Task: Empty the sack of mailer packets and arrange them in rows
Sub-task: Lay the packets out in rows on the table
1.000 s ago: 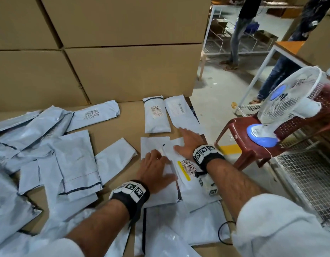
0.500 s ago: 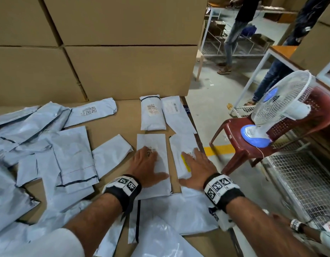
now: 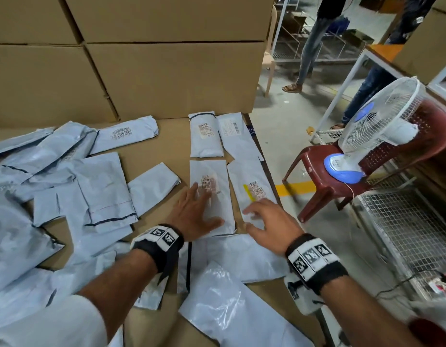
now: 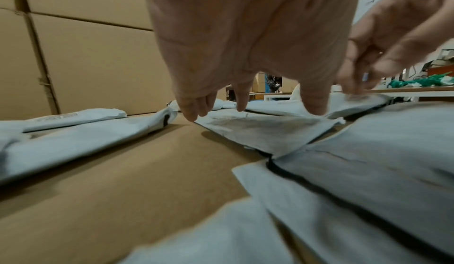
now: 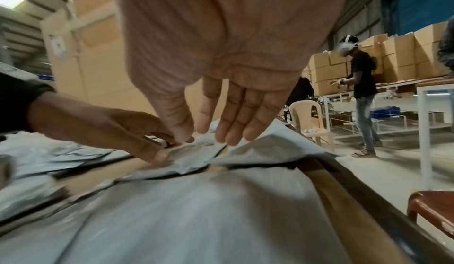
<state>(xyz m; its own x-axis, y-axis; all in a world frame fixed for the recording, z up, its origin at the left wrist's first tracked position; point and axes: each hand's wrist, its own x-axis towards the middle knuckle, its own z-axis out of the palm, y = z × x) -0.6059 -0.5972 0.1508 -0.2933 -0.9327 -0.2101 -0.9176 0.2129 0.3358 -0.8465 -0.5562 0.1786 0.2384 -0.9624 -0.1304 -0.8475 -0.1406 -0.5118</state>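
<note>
Grey mailer packets lie on the cardboard-covered table [image 3: 166, 136]. Two labelled packets [image 3: 204, 136] [image 3: 235, 136] lie side by side at the back right. In front of them lie two more. My left hand [image 3: 196, 211] rests flat, fingers straight, on the left packet [image 3: 211, 171] [image 4: 258, 132]. My right hand [image 3: 264, 219], fingers relaxed and holding nothing, hovers over the near end of the right packet [image 3: 252, 176] with a yellow strip. In the right wrist view the right hand's fingertips [image 5: 230, 138] stay just above the packet [image 5: 270, 147]. A loose heap of packets [image 3: 54, 171] covers the left side.
Stacked cardboard boxes [image 3: 166, 71] wall off the back. The table's right edge [image 3: 269, 171] runs just beside the right packets. A red chair [image 3: 317, 176] carrying a white fan [image 3: 382, 116] stands right of it, with a wire cage [image 3: 404, 221]. Larger packets [image 3: 229, 309] lie near me. People stand beyond.
Both hands have drawn back toward me. The right hand slid from the far end of the right packet to its near end. The two front packets now lie apart, side by side.
</note>
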